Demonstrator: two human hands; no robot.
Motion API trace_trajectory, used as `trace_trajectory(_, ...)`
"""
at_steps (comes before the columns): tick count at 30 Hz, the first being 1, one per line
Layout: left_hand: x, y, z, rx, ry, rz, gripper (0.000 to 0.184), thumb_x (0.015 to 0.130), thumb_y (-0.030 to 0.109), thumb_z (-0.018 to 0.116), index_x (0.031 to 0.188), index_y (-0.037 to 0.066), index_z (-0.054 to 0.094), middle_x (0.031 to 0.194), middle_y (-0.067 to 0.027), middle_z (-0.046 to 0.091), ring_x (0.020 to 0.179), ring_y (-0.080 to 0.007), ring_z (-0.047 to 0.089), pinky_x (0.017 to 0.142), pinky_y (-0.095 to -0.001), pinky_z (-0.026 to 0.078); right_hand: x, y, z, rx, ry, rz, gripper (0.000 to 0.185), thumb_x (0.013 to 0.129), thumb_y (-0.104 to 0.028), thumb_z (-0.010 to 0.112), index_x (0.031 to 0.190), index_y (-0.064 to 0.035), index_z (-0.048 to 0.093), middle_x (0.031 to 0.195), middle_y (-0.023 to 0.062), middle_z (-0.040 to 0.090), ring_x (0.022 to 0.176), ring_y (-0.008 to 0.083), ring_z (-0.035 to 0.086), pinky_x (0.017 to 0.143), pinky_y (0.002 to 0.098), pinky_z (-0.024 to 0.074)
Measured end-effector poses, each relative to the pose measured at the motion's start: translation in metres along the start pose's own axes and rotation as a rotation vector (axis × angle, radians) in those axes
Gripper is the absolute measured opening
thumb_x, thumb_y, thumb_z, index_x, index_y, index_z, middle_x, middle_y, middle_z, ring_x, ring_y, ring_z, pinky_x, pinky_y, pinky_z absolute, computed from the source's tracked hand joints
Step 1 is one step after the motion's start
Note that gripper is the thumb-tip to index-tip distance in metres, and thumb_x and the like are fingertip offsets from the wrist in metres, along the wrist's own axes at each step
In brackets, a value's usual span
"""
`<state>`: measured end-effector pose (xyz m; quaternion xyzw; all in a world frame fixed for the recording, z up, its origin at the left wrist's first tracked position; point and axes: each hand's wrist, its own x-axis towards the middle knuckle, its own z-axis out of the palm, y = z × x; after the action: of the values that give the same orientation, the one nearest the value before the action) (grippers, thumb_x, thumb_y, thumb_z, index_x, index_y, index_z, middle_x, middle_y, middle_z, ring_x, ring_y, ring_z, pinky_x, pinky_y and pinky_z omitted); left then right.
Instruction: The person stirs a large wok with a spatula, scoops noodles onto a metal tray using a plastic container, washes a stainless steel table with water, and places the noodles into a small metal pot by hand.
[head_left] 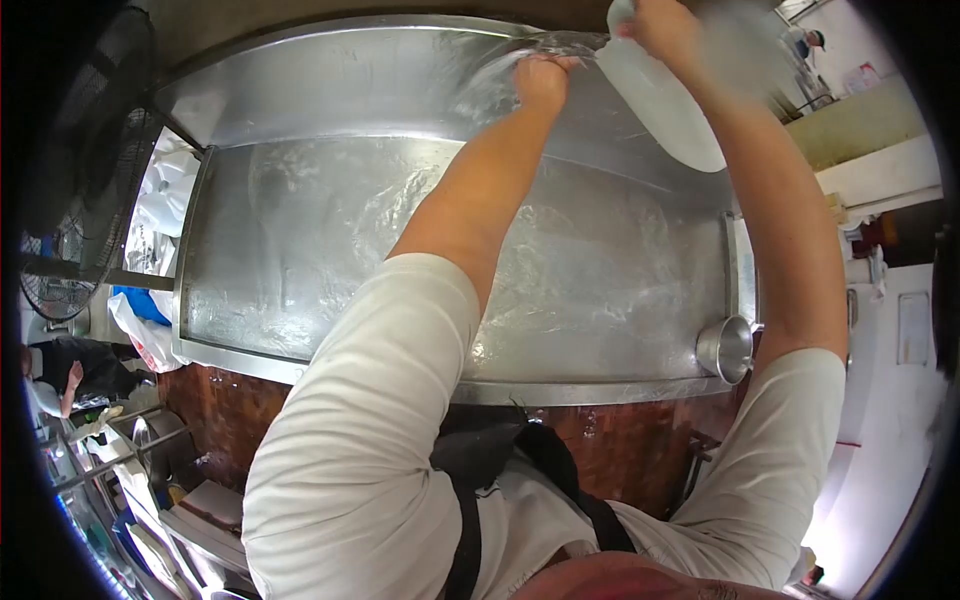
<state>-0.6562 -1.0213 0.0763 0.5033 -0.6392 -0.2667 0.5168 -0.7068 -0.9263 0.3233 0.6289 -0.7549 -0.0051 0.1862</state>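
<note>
Fingers of your right hand grip the upper end of a white container at one o'clock; you can't see what it holds. Your left hand, between twelve and one, is at the metal back wall amid splashing water; how its fingers are set can't be told. A metal cup stands at the rim between three and four o'clock on the wet steel table. Beyond are white bags and a fan towards ten. Your left forearm slants towards one o'clock, your right towards eleven.
</note>
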Motion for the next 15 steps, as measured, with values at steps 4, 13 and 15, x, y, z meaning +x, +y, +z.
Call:
trace_trajectory(4, 0.033, -0.042, -0.037, 0.164, 0.040, 0.164, 0.038, 0.082, 0.047, 0.071, 0.084, 0.009, 0.078, 0.088, -0.0147, 0.072, 0.087, -0.0333, 0.069, 0.077, -0.0451, 0.053, 0.001, -0.049, -0.008, -0.006, -0.003, 0.010, 0.021, 0.076, -0.020, 0.070, 0.089, -0.0043, 0.075, 0.093, 0.0197, 0.072, 0.090, 0.0339, 0.071, 0.080, 0.0454, 0.0567)
trace_trajectory(13, 0.052, -0.062, -0.121, 0.108, -0.099, -0.160, 0.040, 0.080, 0.050, 0.073, 0.082, 0.010, 0.078, 0.085, -0.0142, 0.073, 0.088, -0.0339, 0.069, 0.084, -0.0450, 0.049, 0.037, -0.175, 0.001, -0.215, 0.040, -0.206, 0.021, 0.084, -0.017, 0.058, 0.081, -0.0068, 0.077, 0.086, 0.0168, 0.073, 0.085, 0.0313, 0.073, 0.075, 0.0427, 0.0581)
trace_trajectory(15, 0.062, -0.074, -0.129, 0.160, -0.071, -0.155, 0.042, 0.078, 0.051, 0.075, 0.081, 0.010, 0.078, 0.084, -0.0139, 0.073, 0.089, -0.0322, 0.070, 0.086, -0.0447, 0.048, 0.047, -0.198, 0.005, -0.228, 0.081, -0.244, 0.020, 0.083, -0.017, 0.060, 0.079, -0.0075, 0.077, 0.084, 0.0157, 0.073, 0.085, 0.0302, 0.073, 0.074, 0.0418, 0.0582)
